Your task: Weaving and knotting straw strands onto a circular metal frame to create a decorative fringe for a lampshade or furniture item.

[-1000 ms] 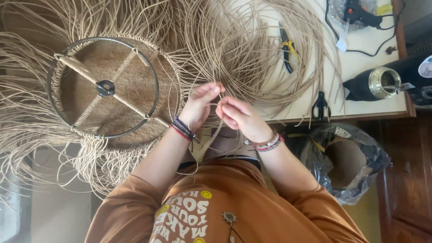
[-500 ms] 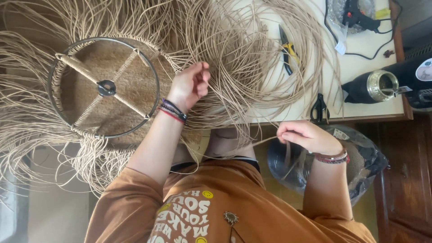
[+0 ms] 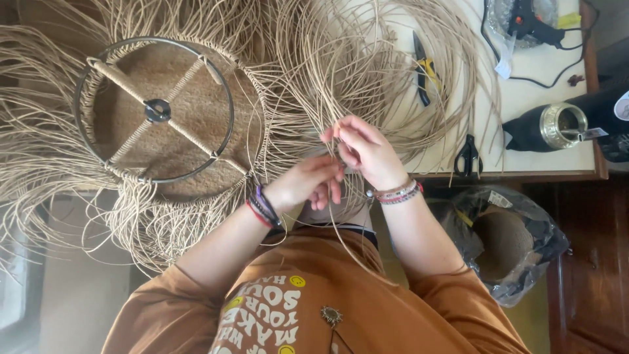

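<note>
Right now I see both hands pinching tan rattan strands point(image 3: 367, 85): left hand point(image 3: 306, 183) beside right hand point(image 3: 363, 149); grey plastic bag point(image 3: 524, 229) lower right.

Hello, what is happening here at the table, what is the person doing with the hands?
A person in an orange shirt works with both hands on thin tan rattan strands spread over the table. The left hand and the right hand meet close together and pinch a few strands between the fingers. Beside them lies a round metal frame with woven fibre on it. Pliers, scissors and a glue gun lie untouched further off.
</note>
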